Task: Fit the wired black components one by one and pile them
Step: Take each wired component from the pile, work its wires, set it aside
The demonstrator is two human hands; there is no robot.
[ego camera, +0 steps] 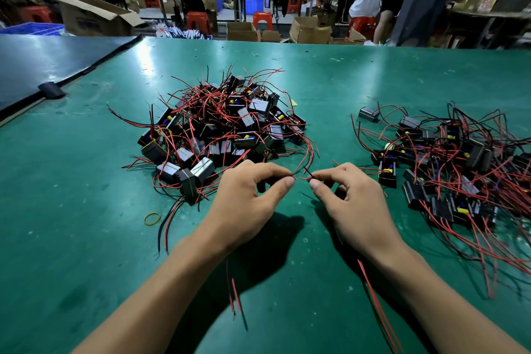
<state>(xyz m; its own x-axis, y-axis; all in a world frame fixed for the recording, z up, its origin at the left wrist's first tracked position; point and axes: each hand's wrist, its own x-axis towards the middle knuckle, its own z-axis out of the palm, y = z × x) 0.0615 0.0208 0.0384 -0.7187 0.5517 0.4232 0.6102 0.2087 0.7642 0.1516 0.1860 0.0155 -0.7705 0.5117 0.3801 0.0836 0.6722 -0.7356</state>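
Note:
A heap of black box components with red and black wires point(224, 126) lies on the green table ahead of me. A second, flatter spread of the same components point(448, 164) lies to the right. My left hand point(247, 204) pinches a thin wire end between thumb and forefinger. My right hand point(347, 201) pinches another wire end, tips almost meeting at the centre. Red wires point(234, 290) trail down under my left wrist, and more red wires point(376, 304) run under my right wrist. Any component in my palms is hidden.
A yellow rubber band point(152, 218) lies on the green table point(86, 238) left of my left forearm. A dark board point(43, 66) covers the far left corner. Behind the table are cardboard boxes, red stools and several people at other benches.

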